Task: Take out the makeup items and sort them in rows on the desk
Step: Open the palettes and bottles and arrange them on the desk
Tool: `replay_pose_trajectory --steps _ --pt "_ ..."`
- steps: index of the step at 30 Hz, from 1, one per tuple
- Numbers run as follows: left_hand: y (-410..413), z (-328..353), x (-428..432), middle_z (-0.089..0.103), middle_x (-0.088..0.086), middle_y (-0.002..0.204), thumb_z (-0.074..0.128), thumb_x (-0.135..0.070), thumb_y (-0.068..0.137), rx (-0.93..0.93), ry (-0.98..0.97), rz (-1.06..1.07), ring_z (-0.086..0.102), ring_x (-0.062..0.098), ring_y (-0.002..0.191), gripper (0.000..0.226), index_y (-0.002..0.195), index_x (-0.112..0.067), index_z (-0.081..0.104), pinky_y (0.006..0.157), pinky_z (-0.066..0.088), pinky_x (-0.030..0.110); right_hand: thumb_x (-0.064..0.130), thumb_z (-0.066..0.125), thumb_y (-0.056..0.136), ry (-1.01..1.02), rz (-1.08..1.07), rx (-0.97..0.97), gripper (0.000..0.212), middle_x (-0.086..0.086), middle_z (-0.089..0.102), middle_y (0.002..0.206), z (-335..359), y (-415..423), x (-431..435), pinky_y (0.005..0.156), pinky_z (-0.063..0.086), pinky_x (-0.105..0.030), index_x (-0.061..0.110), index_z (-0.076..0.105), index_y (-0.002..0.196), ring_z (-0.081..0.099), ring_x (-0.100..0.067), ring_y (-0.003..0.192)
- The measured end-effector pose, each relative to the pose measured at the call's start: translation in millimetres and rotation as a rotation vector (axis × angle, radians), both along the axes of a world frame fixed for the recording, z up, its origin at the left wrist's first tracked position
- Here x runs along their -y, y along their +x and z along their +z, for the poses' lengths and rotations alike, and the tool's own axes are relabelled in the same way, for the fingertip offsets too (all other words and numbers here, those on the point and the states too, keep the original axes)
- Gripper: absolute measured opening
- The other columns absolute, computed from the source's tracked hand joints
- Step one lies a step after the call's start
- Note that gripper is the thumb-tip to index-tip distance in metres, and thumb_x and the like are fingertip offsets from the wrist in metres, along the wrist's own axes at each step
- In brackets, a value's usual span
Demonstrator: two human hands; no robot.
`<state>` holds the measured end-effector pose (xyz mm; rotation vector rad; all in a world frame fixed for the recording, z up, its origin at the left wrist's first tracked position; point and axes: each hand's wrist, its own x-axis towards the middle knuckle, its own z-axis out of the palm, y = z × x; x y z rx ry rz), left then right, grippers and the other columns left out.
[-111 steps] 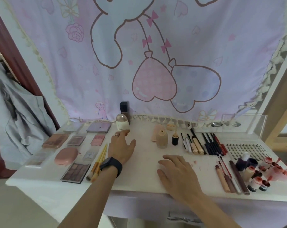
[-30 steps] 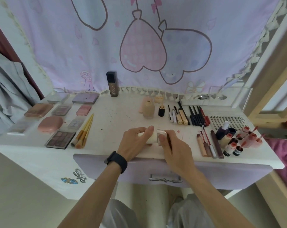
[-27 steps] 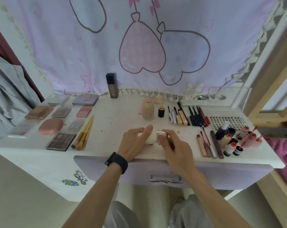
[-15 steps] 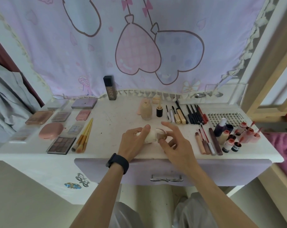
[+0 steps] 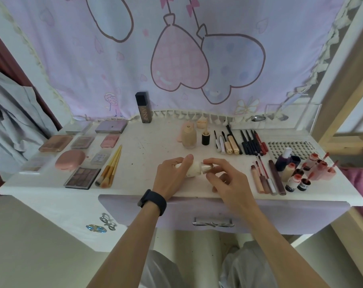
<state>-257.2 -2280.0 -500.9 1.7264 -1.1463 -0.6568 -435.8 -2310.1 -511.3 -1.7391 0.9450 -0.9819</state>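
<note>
A small cream bottle [image 5: 194,169] lies sideways over the front middle of the white desk [image 5: 151,152]. My left hand [image 5: 172,177] grips its body, and my right hand [image 5: 224,177] pinches its cap end between thumb and forefinger. Sorted makeup lies around: palettes and compacts [image 5: 80,177] at the left, yellow brushes [image 5: 112,167], a tall dark bottle [image 5: 144,108] at the back, a beige foundation bottle [image 5: 189,136], pens and pencils [image 5: 249,142], lip tubes [image 5: 265,177] and small red-capped bottles [image 5: 297,177] at the right.
A pink cartoon curtain [image 5: 176,59] hangs behind the desk. A clear acrylic box [image 5: 292,115] stands at the back right beside a lash tray [image 5: 288,147]. The drawer front [image 5: 213,213] with a bow handle is closed below my hands. Grey clothing [image 5: 8,121] hangs at the left.
My left hand picked the cream bottle up from the back of the desk and brought it to the front middle. My right hand shifted from wrapping its end to pinching the cap.
</note>
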Motion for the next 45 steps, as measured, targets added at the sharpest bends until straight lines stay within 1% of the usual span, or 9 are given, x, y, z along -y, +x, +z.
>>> replay_pose_trajectory --steps 5,10,15,22,26,30,32,36,45 --pt "0.4 -1.6 1.0 0.07 0.008 0.077 0.048 -0.067 0.079 0.004 0.001 0.004 0.057 0.013 0.067 0.058 0.075 -0.015 0.073 0.066 0.044 0.027 0.035 0.063 0.097 0.016 -0.021 0.013 0.014 0.01 0.071 0.098 1.0 2.3 -1.0 0.057 0.05 -0.019 0.044 0.062 0.108 0.07 -0.012 0.065" --pt "-0.4 -0.4 -0.4 0.07 -0.001 0.076 0.047 -0.063 0.08 0.009 0.007 0.009 0.06 0.012 0.07 0.045 0.072 -0.027 0.072 0.067 0.045 0.026 0.022 0.069 0.093 -0.04 -0.014 -0.052 0.046 0.018 0.067 0.107 -5.1 1.2 2.9 0.062 0.055 -0.024 0.042 0.054 0.132 0.067 -0.014 0.068" --pt "-1.4 0.9 -1.8 0.068 0.003 0.07 0.047 -0.067 0.078 -0.011 0.0 0.013 0.055 0.01 0.064 0.056 0.071 -0.017 0.072 0.064 0.042 0.026 0.02 0.069 0.094 -0.088 -0.023 -0.039 0.04 0.018 0.063 0.11 -4.9 1.7 2.4 0.06 0.051 -0.019 0.052 0.056 0.115 0.066 -0.014 0.069" --pt "0.2 3.1 -0.5 0.052 -0.005 0.057 0.053 -0.046 0.098 -0.044 0.013 0.023 0.046 0.013 0.057 0.05 0.053 -0.023 0.055 0.057 0.034 0.023 0.022 0.063 0.098 -0.068 -0.008 -0.002 0.029 0.012 0.062 0.115 -4.7 1.8 1.7 0.056 0.047 -0.017 0.036 0.061 0.123 0.07 -0.013 0.068" --pt "-0.5 9.2 -1.3 0.043 0.001 0.055 0.052 -0.052 0.096 -0.079 0.034 0.034 0.039 0.015 0.052 0.059 0.054 -0.012 0.043 0.054 0.031 0.026 0.023 0.06 0.1 -0.058 -0.001 -0.003 0.028 0.018 0.063 0.116 -2.7 1.2 -1.2 0.051 0.045 -0.017 0.043 0.057 0.119 0.071 -0.012 0.068" --pt "0.9 9.3 -5.2 0.064 -0.003 0.074 0.039 -0.081 0.079 -0.067 0.028 -0.057 0.054 0.009 0.058 0.075 0.085 -0.012 0.066 0.056 0.043 0.022 0.024 0.058 0.101 -0.061 -0.024 -0.034 0.027 0.017 0.065 0.113 -4.7 2.4 1.2 0.05 0.048 -0.024 0.044 0.053 0.118 0.069 -0.012 0.064" --pt "3.5 10.7 -7.0 0.067 0.0 0.09 0.046 -0.082 0.072 -0.104 0.042 -0.121 0.061 0.013 0.063 0.068 0.099 -0.022 0.063 0.059 0.05 0.025 0.026 0.056 0.102 -0.084 -0.04 -0.061 0.025 0.019 0.066 0.11 -6.8 2.6 3.3 0.052 0.049 -0.026 0.042 0.053 0.121 0.067 -0.013 0.061" --pt "8.9 15.7 -9.1 0.067 0.003 0.09 0.081 -0.04 0.08 -0.225 0.074 -0.227 0.063 0.016 0.06 0.036 0.104 -0.018 0.065 0.059 0.054 0.024 0.032 0.054 0.102 -0.099 -0.059 -0.098 0.025 0.023 0.064 0.103 -7.9 2.8 5.7 0.057 0.053 -0.031 0.051 0.05 0.119 0.061 -0.016 0.059" --pt "1.7 16.1 -10.4 0.065 -0.007 0.07 0.07 -0.047 0.086 -0.238 0.029 -0.122 0.055 0.011 0.059 0.027 0.087 -0.02 0.074 0.051 0.046 0.022 0.031 0.055 0.102 -0.085 -0.066 -0.051 0.022 0.018 0.066 0.104 -11.3 2.5 5.3 0.054 0.051 -0.033 0.042 0.053 0.121 0.056 -0.017 0.057"
